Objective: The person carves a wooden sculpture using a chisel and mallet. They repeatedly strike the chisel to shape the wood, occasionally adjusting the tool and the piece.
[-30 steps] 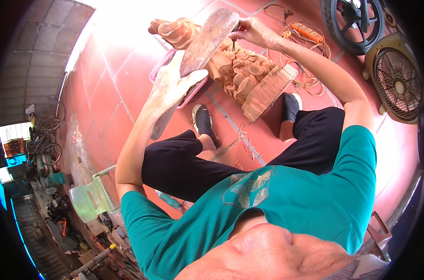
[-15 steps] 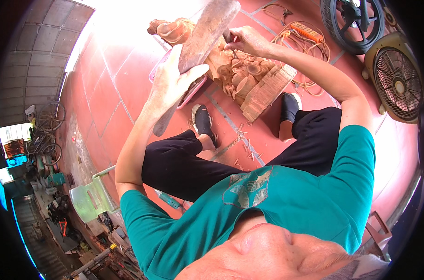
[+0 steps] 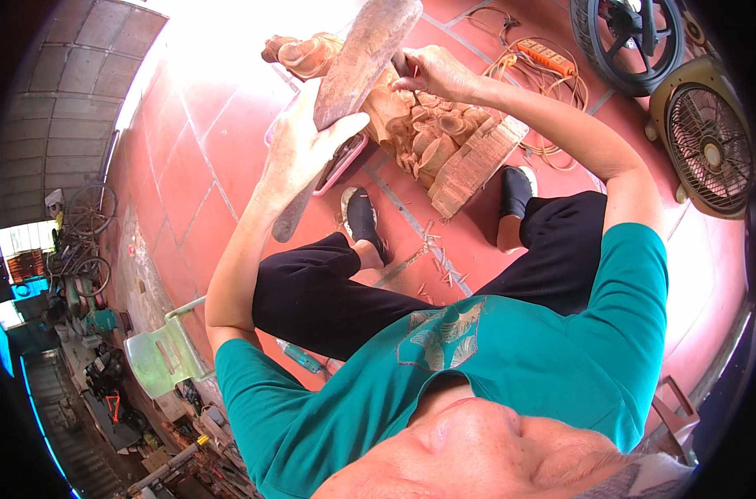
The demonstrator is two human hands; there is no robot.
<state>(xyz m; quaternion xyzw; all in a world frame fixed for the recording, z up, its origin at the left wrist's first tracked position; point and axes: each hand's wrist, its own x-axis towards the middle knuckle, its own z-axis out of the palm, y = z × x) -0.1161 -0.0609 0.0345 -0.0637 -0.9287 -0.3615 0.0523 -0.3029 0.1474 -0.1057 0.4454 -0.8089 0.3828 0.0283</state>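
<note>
My left hand is wrapped around a long, flat wooden mallet, worn brown and grey, raised at a slant over the carving. Its lower end shows beside my wrist. Close to the mallet's upper part, my right hand is closed in a pinch on a small dark thing, mostly hidden by fingers and mallet; its kind cannot be made out. Below both hands a carved wooden figure lies on its side on the floor, its rough, squared base towards my feet. The mallet covers part of the figure.
A pink-rimmed tray sits beside the figure, partly behind my left hand. Wood chips litter the red tiles between my feet. On the right are an orange power strip with coiled cord, a wheel and a fan. A green chair stands left.
The mallet and my left hand have shifted slightly to the left. My right hand has moved a little left too; the carved figure lies where it was.
</note>
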